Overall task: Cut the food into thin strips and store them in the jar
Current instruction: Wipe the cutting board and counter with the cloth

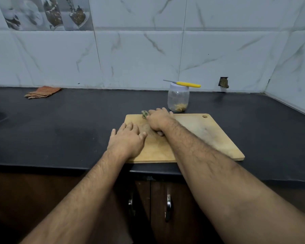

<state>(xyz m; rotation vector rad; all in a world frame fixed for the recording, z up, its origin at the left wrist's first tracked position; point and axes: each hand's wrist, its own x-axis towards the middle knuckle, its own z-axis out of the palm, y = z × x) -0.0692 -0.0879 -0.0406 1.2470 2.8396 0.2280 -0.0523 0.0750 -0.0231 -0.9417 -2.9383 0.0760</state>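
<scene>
A wooden cutting board (206, 138) lies on the black countertop (60, 124) at the front edge, its hanging hole at the 1 o'clock corner.

The left hand (126, 140) lies palm down on the board's 9 o'clock edge, fingers straight and slightly spread, pressing flat; it holds nothing.

The right hand (159, 120) sits at the board's 11 o'clock region, just beyond the left hand. Its fingers are curled downward over something on the board. A small greenish, mottled piece of food (145, 114) shows at the hand's 10 o'clock side, touching the fingertips; whether the fingers pinch it or only cover it cannot be told, since the palm hides the contact.

The clear plastic jar (178, 99) stands upright on the countertop just past the board's far edge, at 12 o'clock from the right hand. Its white lid (179, 86) is on. A few pale yellowish strips (180, 107) lie at the bottom of the jar.

A knife with a yellow handle (187, 84) rests flat across the lid, blade toward 9 o'clock, handle overhanging toward 3 o'clock.

A folded orange striped cloth (42, 92) lies on the countertop against the marble-pattern wall tiles (139, 50), well apart, at 10 o'clock from the board.

2 cabinet door handles (168, 207) show below the countertop edge.
</scene>
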